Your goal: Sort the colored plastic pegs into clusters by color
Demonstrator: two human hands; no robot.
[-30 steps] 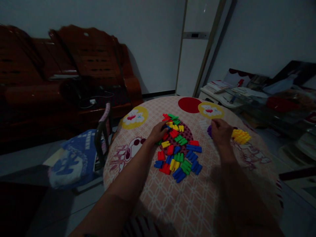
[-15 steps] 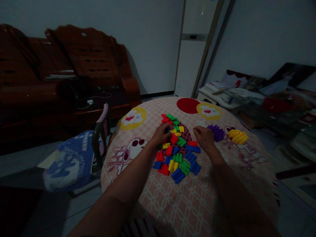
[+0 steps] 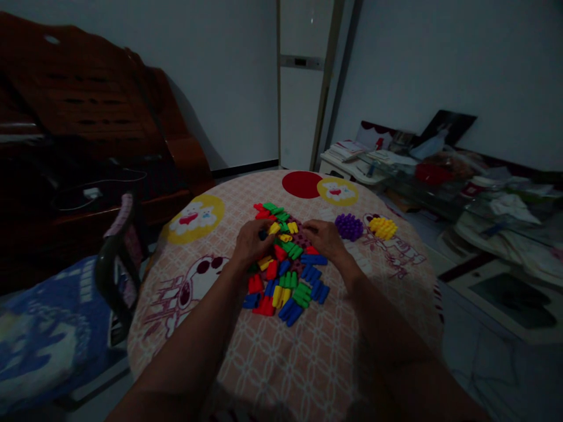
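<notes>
Many red, green, yellow and blue plastic building blocks (image 3: 292, 251) lie in a loose heap on the table, over a dark reddish perforated patch (image 3: 301, 239). At the heap's left side my left hand (image 3: 251, 241) is closed, its fingertips on a yellow building block (image 3: 274, 228). A blue block (image 3: 263, 234) shows partly under those fingers. To the right of the heap, my right hand (image 3: 325, 239) has its fingers drawn together at the patch's edge. Whatever it pinches, if anything, is hidden. Beyond it sit a purple knobbly cluster (image 3: 349, 227) and a yellow knobbly cluster (image 3: 382, 228).
A patterned cloth covers the round table (image 3: 281, 357). On the left stand a chair (image 3: 118, 264) with a blue cover and a wooden sofa (image 3: 101, 117). At the right is a glass-topped side table (image 3: 396, 170) piled with papers and bags.
The view has turned right, so everything sits further left. My right hand has come a little closer to the heap. The yellow block at my left fingertips has shifted slightly.
</notes>
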